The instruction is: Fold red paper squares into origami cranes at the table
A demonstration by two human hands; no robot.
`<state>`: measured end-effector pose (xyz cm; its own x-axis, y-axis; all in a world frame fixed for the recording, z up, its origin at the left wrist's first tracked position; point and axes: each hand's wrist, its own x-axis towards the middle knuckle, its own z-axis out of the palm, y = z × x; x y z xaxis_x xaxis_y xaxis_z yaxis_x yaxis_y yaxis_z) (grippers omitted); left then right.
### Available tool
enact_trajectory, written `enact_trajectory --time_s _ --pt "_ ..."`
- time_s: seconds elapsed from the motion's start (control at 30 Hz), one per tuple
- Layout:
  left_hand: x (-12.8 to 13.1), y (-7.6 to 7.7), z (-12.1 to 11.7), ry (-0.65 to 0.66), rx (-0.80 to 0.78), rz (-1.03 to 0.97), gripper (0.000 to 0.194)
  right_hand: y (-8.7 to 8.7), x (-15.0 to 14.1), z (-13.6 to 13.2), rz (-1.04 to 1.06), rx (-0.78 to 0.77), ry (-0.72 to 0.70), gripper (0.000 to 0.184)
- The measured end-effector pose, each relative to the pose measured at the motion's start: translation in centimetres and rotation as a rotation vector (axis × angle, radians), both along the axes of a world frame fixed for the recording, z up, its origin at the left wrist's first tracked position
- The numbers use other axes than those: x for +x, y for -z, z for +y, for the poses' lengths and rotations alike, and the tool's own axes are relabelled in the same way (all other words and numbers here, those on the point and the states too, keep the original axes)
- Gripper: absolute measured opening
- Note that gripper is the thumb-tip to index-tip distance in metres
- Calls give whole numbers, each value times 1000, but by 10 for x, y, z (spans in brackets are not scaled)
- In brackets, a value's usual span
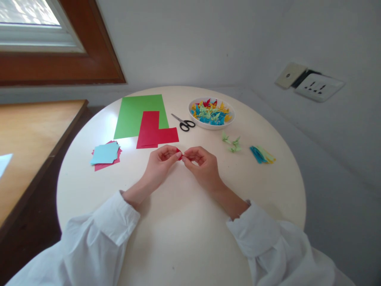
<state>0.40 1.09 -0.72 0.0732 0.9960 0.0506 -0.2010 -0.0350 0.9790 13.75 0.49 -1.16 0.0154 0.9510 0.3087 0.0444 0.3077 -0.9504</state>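
Note:
My left hand [162,161] and my right hand [201,163] meet above the middle of the round white table [178,222]. Both pinch a small folded piece of red paper [179,153] between their fingertips; most of it is hidden by the fingers. A cut sheet of red paper [154,131] lies just beyond the hands, partly over a green sheet [137,113]. Black scissors [184,123] rest to the right of these sheets.
A white bowl [212,112] holds several coloured folded paper figures at the back right. Small green folded figures [232,143] and a blue and yellow paper stack [262,155] lie right. Blue and red squares [105,155] lie left. A wooden ledge [26,139] stands left.

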Motion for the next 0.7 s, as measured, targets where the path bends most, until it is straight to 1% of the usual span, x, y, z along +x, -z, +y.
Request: enact_trajectory --time_s 0.2,0.4,0.57,0.7 --pt "-1 3 1 31 24 -33 11 1 0 0 -19 27 -14 7" --pt "-3 0 0 57 -28 -75 12 0 1 -2 6 13 -74 8" --pt "-5 -5 0 177 -82 -170 14 -3 2 -5 99 10 -159 10" --pt "-6 -5 1 265 -109 -248 13 -8 2 -7 141 13 -193 14"
